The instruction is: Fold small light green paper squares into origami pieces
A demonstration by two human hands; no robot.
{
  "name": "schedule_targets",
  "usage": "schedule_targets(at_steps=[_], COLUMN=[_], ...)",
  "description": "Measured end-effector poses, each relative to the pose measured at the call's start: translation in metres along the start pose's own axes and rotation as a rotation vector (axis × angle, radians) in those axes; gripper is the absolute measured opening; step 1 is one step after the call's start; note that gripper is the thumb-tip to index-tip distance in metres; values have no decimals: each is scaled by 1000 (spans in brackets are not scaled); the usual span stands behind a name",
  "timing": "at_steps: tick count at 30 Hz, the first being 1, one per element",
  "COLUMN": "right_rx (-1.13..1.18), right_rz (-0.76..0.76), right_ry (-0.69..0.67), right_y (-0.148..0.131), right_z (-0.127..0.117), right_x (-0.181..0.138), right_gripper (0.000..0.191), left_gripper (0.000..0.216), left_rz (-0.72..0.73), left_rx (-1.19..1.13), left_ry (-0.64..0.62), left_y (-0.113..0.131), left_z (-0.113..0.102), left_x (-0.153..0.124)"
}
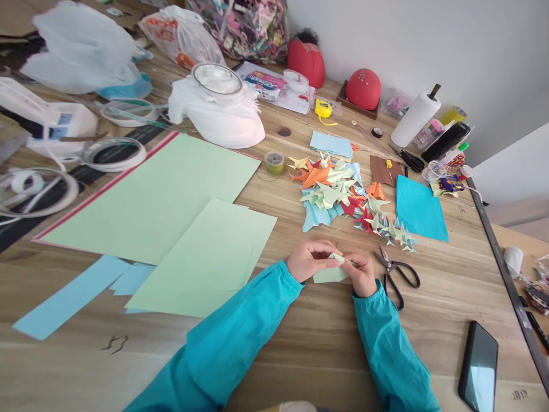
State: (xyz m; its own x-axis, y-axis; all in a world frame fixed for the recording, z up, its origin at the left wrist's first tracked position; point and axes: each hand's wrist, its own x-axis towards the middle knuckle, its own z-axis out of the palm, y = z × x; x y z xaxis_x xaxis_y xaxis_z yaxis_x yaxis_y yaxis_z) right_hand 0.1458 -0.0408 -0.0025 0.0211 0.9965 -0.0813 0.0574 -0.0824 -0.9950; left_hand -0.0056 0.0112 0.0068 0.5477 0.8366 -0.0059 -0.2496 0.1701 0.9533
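Between my two hands is a small pale green piece of paper, partly hidden by the fingers. My left hand pinches its left side, and my right hand closes on its right side. Under them a flat pale green paper piece lies on the table. Black-handled scissors rest just right of my right hand, blades slightly apart. Beyond the hands sits a heap of folded paper shapes in green, orange, blue and red, with a row of spiky ones trailing right.
Large pale green sheets and blue paper strips cover the left side. A turquoise cloth lies right of the heap, a phone at the front right. A thread spool, tape measure and plastic bags stand farther back.
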Motion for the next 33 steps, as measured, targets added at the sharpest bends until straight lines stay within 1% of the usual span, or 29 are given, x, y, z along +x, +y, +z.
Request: schedule_targets(at_steps=[3, 9, 19, 27, 33], right_rx=[20, -18, 116, 93, 35], right_rz=[5, 32, 118, 150, 127], right_ry=[-7, 5, 100, 109, 99], right_y=[2, 2, 8, 1, -4], right_z=[-1, -3, -5, -3, -2], right_x=[0, 0, -1, 0, 0], right_gripper=[25, 25, 21, 22, 23], left_gripper=[20, 19, 21, 22, 20], left_rz=[6, 12, -77, -23, -70], left_rx=[29, 68, 33, 148, 88], left_ry=[-14, -15, 4, -25, 21], left_y=[-1, -1, 2, -2, 1], left_z=[0, -1, -2, -6, -2], left_x=[0, 0, 0, 1, 1])
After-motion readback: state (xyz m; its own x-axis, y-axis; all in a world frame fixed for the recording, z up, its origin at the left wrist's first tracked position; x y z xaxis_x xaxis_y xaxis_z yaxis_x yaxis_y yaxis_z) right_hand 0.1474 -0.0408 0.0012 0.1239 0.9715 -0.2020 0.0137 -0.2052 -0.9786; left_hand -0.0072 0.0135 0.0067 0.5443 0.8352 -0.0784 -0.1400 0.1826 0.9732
